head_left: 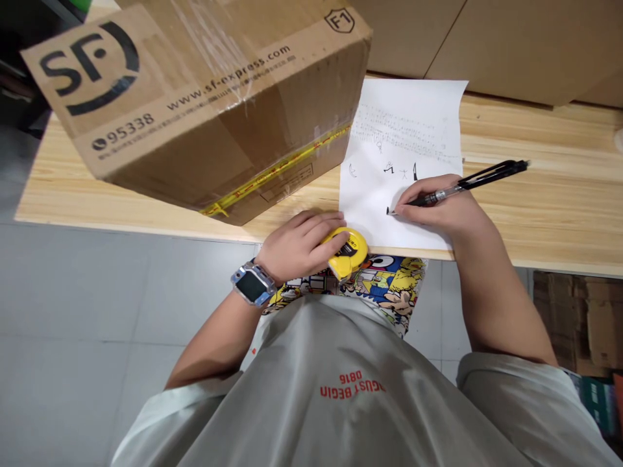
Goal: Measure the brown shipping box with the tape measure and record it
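My right hand (440,204) grips a black pen (487,178), its tip on a white sheet of paper (367,194). Small black drawings and faint lines of marks or writing show on the sheet, with a short dark mark at the pen tip. At the table's front edge, my left hand (306,240) is closed around a yellow tape measure (354,248). A watch with a dark screen is on that wrist. Part of the tape measure is hidden by the fingers, and its blade cannot be seen pulled out.
A large cardboard box (195,123) with yellow tape along its side stands on the wooden table (535,188), left of the paper. More cardboard (496,45) lines the back. Below the table at right are brown cartons (579,318). Grey tiles cover the floor.
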{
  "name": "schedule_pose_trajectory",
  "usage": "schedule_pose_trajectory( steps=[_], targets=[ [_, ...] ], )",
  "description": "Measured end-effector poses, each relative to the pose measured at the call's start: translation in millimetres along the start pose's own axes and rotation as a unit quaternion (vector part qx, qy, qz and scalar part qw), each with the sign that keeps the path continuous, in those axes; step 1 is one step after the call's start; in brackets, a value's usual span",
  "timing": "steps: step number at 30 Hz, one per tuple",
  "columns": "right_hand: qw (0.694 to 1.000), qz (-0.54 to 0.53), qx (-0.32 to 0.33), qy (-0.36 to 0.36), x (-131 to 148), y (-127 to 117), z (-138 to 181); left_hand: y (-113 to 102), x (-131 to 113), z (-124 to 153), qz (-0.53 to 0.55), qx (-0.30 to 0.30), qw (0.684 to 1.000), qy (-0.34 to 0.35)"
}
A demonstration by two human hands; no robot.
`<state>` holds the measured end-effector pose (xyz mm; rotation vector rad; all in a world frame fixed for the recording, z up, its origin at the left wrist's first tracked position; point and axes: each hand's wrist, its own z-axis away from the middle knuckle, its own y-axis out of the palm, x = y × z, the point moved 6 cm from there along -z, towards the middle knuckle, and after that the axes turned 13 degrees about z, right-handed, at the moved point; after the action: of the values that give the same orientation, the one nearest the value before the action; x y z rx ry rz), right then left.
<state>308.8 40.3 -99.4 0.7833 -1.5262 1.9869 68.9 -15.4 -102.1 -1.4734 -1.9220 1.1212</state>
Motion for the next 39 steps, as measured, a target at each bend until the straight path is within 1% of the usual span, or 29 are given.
schedule_pose_trajectory(
  steps=[4, 9, 19, 23, 30, 36, 39],
  targets=[
    [1.000, 0.011, -0.011, 0.002, -1, -1, 0, -3, -1, -3, -0.010, -0.001, 1.000, 0.009],
    [1.000, 0.015, -0.006, -0.003, -3, 0, 0, -5, -2, -7, -0.036, -0.013, 0.999, 0.009],
    [1.000, -0.003, 0.005, -0.014, 2, 1, -1, 5, 2, 5, 0.008, 0.003, 1.000, -0.015],
    [1.000, 0.001, 0.005, -0.026, 2, 1, -2, 4, 1, 3, 0.006, 0.000, 1.000, -0.007],
    [1.000, -0.008, -0.001, -0.017, 1, 2, -3, -1, -1, -3, -0.012, -0.017, 1.000, -0.002],
    [1.000, -0.005, -0.006, -0.007, 4, 1, -3, 3, 1, 2, 0.000, -0.002, 1.000, -0.012],
    [1.000, -0.006, -0.008, -0.009, 4, 0, -3, 4, 1, 3, 0.012, -0.007, 1.000, -0.015]
  ],
)
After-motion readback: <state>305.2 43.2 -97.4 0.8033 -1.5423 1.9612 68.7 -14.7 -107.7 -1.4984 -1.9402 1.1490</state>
